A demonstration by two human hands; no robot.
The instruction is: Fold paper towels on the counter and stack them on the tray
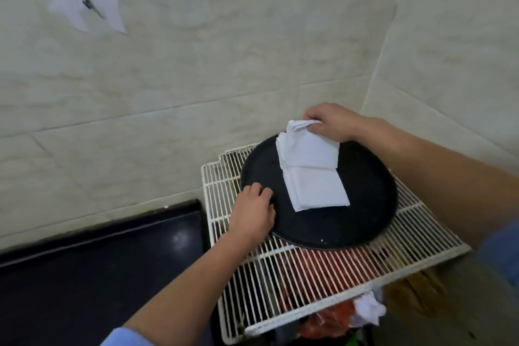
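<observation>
Folded white paper towels [317, 191] lie stacked at the middle of a round black tray [365, 205]. Your right hand [328, 121], at the tray's far edge, pinches another folded white towel [306, 149] by its top corner, and it hangs down to the stack. Your left hand [252, 213] curls its fingers over the tray's left rim. Under the tray sits a white wire rack [309, 275]. Left of the tray is a black counter [98, 261], and below it, past the rack's front edge, crumpled white paper [368, 309].
</observation>
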